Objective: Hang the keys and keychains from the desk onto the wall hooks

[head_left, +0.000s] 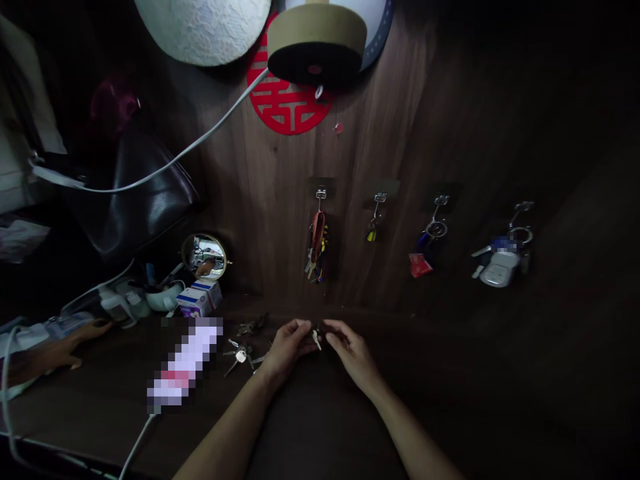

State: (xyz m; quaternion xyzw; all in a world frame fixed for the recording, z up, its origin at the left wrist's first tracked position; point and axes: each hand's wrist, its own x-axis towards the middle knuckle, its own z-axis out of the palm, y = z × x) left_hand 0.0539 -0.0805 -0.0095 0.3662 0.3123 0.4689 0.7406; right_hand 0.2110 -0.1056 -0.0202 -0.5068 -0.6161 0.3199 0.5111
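The left hand point(287, 347) is drawn together at the fingertips, where a small key point(317, 340) seems to be pinched. By the right hand point(354, 350), thumb and forefinger are brought near from the other side; whether anything is gripped there cannot be told. The key is held between both hands above the desk point(320, 420), presumably so that it can be reached by either set of fingers. To the left, a nearer key bunch point(241, 357) and a farther key bunch point(250, 327) are laid close by, perhaps for easy reach.

On the far wooden panel point(275, 227), a red key case point(317, 233), a yellow tag point(371, 235), a red tag point(420, 265) and a pale remote fob point(500, 267) are hung separately, likely to be kept apart. Leftward space is limited by a pixelated oblong object point(185, 367), small boxes point(197, 300) and a round mirror point(205, 257).
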